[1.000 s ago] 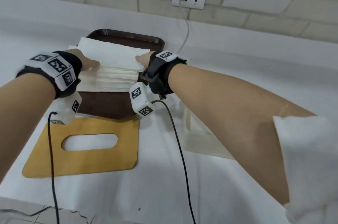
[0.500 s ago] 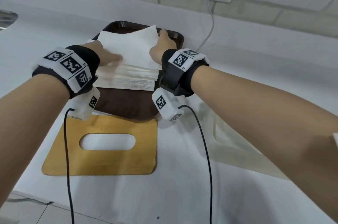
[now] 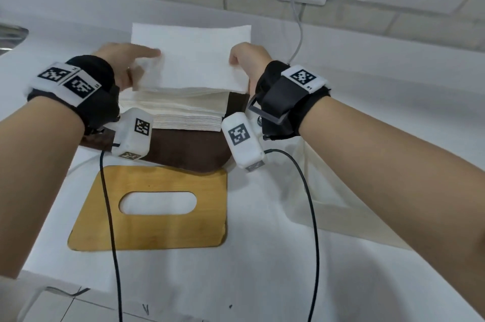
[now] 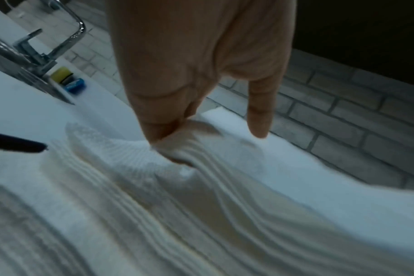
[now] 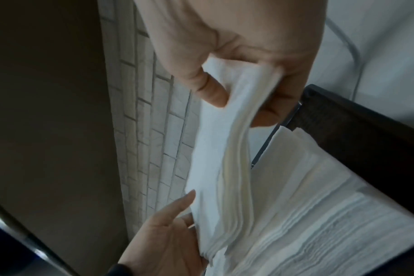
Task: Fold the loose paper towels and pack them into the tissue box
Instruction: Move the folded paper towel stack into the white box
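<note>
Head view: left hand [image 3: 123, 64] and right hand [image 3: 248, 59] each pinch an end of a thin bundle of paper towels [image 3: 191, 59] lifted off the stack [image 3: 183, 114] on a brown tray [image 3: 183, 151], nothing folded or boxed yet, wooden lid [image 3: 154, 208] lying aside

A white countertop [image 3: 262, 282] carries everything; a dark brown rectangular plastic tray [image 3: 183, 148] lies on it directly beneath the gripped towels; a flat honey-coloured wooden lid with an oval slot [image 3: 152, 229] lies just nearer than the tray; a cream open-topped box [image 3: 341, 216] stands right of the grip, beneath the right forearm.
</note>
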The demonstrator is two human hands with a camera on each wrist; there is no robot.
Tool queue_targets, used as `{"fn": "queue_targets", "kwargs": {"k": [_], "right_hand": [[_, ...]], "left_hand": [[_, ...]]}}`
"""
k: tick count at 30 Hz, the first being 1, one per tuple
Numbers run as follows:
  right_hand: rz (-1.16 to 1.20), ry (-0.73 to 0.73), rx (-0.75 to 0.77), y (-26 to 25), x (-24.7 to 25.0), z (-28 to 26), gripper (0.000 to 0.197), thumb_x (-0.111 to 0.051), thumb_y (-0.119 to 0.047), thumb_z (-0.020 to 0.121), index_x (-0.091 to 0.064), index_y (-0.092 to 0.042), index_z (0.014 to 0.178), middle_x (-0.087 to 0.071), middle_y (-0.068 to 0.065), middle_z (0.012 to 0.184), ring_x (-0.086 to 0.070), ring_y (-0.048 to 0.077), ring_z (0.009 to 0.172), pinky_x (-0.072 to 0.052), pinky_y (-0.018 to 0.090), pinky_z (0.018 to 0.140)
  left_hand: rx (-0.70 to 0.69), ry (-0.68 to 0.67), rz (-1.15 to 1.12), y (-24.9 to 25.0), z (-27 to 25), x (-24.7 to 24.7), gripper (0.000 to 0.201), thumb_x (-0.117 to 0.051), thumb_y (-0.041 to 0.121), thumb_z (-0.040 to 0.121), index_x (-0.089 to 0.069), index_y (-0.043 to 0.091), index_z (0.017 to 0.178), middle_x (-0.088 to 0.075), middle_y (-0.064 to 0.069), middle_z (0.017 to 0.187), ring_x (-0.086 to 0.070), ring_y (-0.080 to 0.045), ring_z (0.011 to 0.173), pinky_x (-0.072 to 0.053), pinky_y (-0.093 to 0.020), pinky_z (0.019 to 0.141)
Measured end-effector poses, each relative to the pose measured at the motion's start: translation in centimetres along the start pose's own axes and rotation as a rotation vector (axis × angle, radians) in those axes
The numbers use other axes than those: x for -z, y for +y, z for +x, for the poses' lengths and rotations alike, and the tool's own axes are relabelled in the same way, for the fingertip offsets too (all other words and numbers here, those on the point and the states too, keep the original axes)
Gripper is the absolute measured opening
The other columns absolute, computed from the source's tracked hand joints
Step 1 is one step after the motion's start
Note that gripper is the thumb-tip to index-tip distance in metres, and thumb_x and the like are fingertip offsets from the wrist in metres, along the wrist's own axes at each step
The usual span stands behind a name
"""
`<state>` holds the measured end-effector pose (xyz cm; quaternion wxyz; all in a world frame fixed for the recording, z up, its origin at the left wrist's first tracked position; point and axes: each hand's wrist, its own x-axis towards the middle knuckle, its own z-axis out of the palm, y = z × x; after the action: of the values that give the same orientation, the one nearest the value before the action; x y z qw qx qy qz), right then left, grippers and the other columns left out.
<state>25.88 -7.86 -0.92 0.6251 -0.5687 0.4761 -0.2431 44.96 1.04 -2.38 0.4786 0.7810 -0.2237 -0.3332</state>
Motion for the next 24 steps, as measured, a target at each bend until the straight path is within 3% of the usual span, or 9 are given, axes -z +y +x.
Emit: {"fn": "queue_targets", "kwargs": {"k": [3, 7, 9, 11, 13, 16, 18, 21, 24], "right_hand": [[0.111, -0.088, -0.053, 0.4, -0.1, 0.0, 0.028, -0.046, -0.001, 0.086, -0.047, -0.001, 0.115, -0.054, 0.018, 0.111, -0.057, 0.035, 0.099, -0.053, 0.045, 0.079], [0.163, -0.182, -0.086, 0.1, -1.2, 0.2, 0.009, -0.049, -0.005, 0.088, -0.05, -0.003, 0.097, -0.053, 0.022, 0.125, -0.055, 0.039, 0.11, -0.045, 0.058, 0.092], [0.17, -0.194, -0.097, -0.4, -1.7, 0.2, 0.013, -0.043, -0.004, 0.09, -0.045, -0.002, 0.103, -0.05, 0.023, 0.128, -0.053, 0.041, 0.112, -0.044, 0.06, 0.091], [0.207, -0.186, -0.066, -0.9, -2.1, 0.3, 0.012, -0.038, 0.0, 0.091, -0.044, 0.0, 0.101, -0.05, 0.026, 0.128, -0.052, 0.043, 0.114, -0.044, 0.06, 0.092], [0.31, -0.19, -0.033, -1.4, -2.3, 0.3, 0.018, -0.035, 0.003, 0.089, -0.043, 0.0, 0.104, -0.048, 0.027, 0.127, -0.05, 0.046, 0.115, -0.044, 0.061, 0.091], [0.494, -0.228, 0.019, -1.7, -2.4, -0.2, 0.03, -0.033, 0.004, 0.089, -0.039, -0.002, 0.118, -0.046, 0.026, 0.131, -0.049, 0.046, 0.116, -0.048, 0.059, 0.086], [0.563, -0.285, 0.04, -1.9, -2.1, -0.8, 0.027, -0.035, 0.003, 0.09, -0.041, -0.002, 0.116, -0.048, 0.025, 0.129, -0.051, 0.044, 0.115, -0.051, 0.053, 0.076], [0.613, -0.376, 0.034, -2.4, -1.6, -1.6, 0.019, -0.037, -0.002, 0.091, -0.041, -0.004, 0.109, -0.054, 0.02, 0.107, -0.055, 0.037, 0.098, -0.054, 0.045, 0.067], [0.662, -0.448, 0.056, -3.1, -0.9, -2.3, 0.017, -0.034, -0.003, 0.09, -0.042, -0.004, 0.106, -0.053, 0.019, 0.105, -0.054, 0.037, 0.096, -0.054, 0.049, 0.074]], "left_hand": [[0.053, -0.043, 0.04, -0.3, 0.0, -0.4, 0.049, -0.065, 0.02, 0.085, -0.049, 0.005, 0.128, -0.059, 0.0, 0.102, -0.05, -0.013, 0.067, -0.045, -0.023, 0.067], [-0.002, 0.01, 0.136, -0.8, 0.0, -1.1, 0.055, -0.063, 0.019, 0.087, -0.042, 0.002, 0.134, -0.052, -0.002, 0.091, -0.05, -0.019, 0.096, -0.041, -0.031, 0.088], [-0.096, 0.057, 0.247, -0.6, -0.3, -1.5, 0.057, -0.056, 0.03, 0.091, -0.036, 0.006, 0.139, -0.051, -0.007, 0.105, -0.047, -0.024, 0.105, -0.036, -0.034, 0.093], [-0.173, 0.073, 0.331, -0.2, -0.8, -1.7, 0.055, -0.043, 0.042, 0.095, -0.038, 0.008, 0.138, -0.049, -0.01, 0.12, -0.045, -0.024, 0.109, -0.031, -0.032, 0.092], [-0.182, 0.043, 0.244, 0.0, -0.5, -1.6, 0.057, -0.038, 0.048, 0.095, -0.045, 0.005, 0.132, -0.055, -0.008, 0.108, -0.047, -0.021, 0.091, -0.033, -0.03, 0.085], [-0.049, -0.044, -0.028, 0.0, -0.4, -1.1, 0.064, -0.041, 0.058, 0.09, -0.05, 0.004, 0.124, -0.053, -0.002, 0.083, -0.051, -0.015, 0.072, -0.042, -0.024, 0.07], [-0.007, -0.104, -0.136, -0.1, -0.5, -0.9, 0.069, -0.041, 0.062, 0.088, -0.051, 0.004, 0.123, -0.057, -0.004, 0.085, -0.056, -0.017, 0.075, -0.045, -0.025, 0.07], [0.039, -0.244, -0.248, 0.2, -1.2, -0.7, 0.077, -0.038, 0.07, 0.084, -0.054, 0.004, 0.122, -0.064, -0.008, 0.103, -0.061, -0.023, 0.092, -0.051, -0.032, 0.077], [0.064, -0.465, -0.41, 0.5, -2.4, -0.9, 0.073, -0.038, 0.07, 0.082, -0.055, 0.013, 0.126, -0.059, -0.009, 0.123, -0.06, -0.032, 0.108, -0.053, -0.039, 0.082]]}}
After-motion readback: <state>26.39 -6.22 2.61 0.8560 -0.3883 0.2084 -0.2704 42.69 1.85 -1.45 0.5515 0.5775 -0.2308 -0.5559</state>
